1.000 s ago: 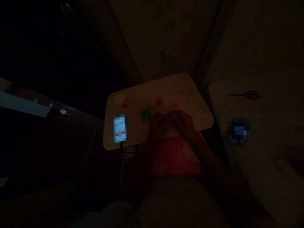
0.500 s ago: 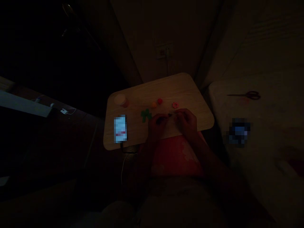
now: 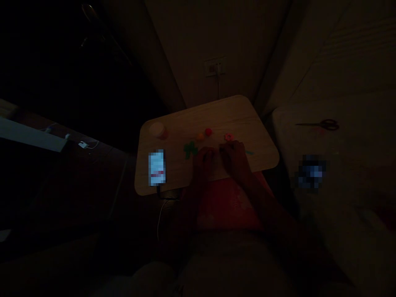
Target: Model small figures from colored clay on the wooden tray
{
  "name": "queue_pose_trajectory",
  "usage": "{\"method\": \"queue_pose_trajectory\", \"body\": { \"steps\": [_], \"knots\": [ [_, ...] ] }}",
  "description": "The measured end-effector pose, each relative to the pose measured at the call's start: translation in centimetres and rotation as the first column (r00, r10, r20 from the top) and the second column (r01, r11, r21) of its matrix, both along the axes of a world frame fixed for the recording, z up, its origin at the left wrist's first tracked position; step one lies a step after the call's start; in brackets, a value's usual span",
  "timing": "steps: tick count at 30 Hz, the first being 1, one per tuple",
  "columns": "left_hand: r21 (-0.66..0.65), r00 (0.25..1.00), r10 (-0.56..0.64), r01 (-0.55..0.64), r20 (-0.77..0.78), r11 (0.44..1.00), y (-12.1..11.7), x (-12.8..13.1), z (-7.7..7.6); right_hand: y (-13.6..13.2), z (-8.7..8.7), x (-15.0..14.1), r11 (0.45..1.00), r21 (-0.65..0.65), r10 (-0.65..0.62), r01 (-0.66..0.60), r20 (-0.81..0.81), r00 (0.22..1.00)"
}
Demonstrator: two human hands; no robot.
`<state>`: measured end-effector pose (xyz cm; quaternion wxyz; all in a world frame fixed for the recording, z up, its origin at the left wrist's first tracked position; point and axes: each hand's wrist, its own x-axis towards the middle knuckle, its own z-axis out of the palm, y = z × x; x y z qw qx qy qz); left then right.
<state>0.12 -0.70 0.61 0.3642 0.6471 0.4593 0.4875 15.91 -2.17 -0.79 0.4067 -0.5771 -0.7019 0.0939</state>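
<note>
The light is very dim. My left hand (image 3: 203,161) is over the front of a small wooden table (image 3: 173,123), fingers curled in; whatever they hold is too dark to make out. To its right, my right hand (image 3: 235,159) has its fingers bent down and together near a tiny dark spot I cannot identify. Beside the left hand lies a green flower-like shape (image 3: 190,149). Beyond the hands are a red ball (image 3: 208,132), an orange lump (image 3: 200,136) and a pinkish-red ring-shaped flower (image 3: 228,137). A thin green strip (image 3: 249,153) lies right of my right hand.
A lidded tub (image 3: 158,130) stands at the table's back left, with a lit phone (image 3: 156,168) and its cable in front. On the pale surface at right lie scissors (image 3: 324,124) and a blurred dark device (image 3: 312,173). A wall socket (image 3: 214,67) is behind the table.
My right hand has shifted slightly left, closer to my left hand, and its fingers now point down. The green strip now shows to its right. The left hand has barely moved.
</note>
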Motion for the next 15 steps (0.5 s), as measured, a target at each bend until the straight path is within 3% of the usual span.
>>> {"method": "queue_pose_trajectory", "body": {
  "steps": [7, 15],
  "knots": [
    [0.022, 0.999, 0.005, -0.004, -0.04, 1.0, 0.05, 0.05, -0.03, -0.09, 0.12, 0.15, 0.998, -0.054, 0.015, -0.013, 0.032, 0.999],
    [0.011, 1.0, 0.0, 0.0, 0.004, 1.0, 0.03, 0.11, 0.02, -0.08, -0.18, 0.65, 0.999, -0.01, 0.034, -0.035, -0.107, 0.994]
  ]
}}
